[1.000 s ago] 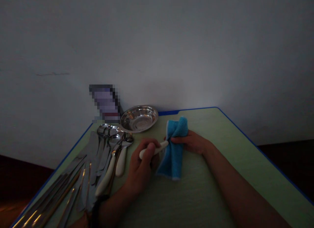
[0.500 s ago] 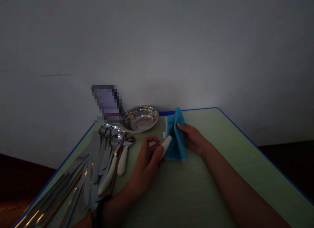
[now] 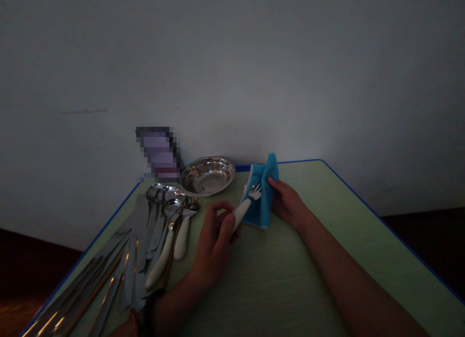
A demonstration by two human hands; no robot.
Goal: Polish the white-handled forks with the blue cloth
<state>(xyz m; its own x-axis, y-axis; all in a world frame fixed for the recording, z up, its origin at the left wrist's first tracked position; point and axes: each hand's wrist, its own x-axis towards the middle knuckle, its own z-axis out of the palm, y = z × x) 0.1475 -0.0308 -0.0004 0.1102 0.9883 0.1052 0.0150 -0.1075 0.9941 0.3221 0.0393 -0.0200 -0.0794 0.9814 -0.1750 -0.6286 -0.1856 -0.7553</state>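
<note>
1. The left hand [image 3: 218, 233] grasps a white-handled silver metal fork [image 3: 241, 215], its thumb and curled fingers closed about the handle. Its forearm enters from about 7 o'clock and runs toward 1 o'clock, with a dark band [image 3: 148, 310] round the wrist.
2. The right hand [image 3: 286, 204] grips a soft blue fabric cloth [image 3: 268, 206] with a pale edge. The thumb presses on its face, and the other fingers are mostly hidden behind. This forearm comes in from about 5 o'clock and aims at 10 to 11 o'clock.
3. The fork is between the two hands, above the pale green table with a blue border [image 3: 283, 279]. Its long axis slants from 7 to 1 o'clock, tines at the 1 o'clock end, handle toward the left palm.
4. The tines lie against the backdrop of the folded cloth; whether they touch it, I cannot tell. The cloth's own long axis runs roughly 6 to 12 o'clock.
5. At 10 o'clock from the fork sits a round, shiny steel bowl [image 3: 210, 179]; farther along that bearing leans a pixelated dark-framed panel [image 3: 160, 153].
6. At 8 to 9 o'clock lies a spread of silvery metal cutlery [image 3: 140, 230], some pieces white-handled.
</note>
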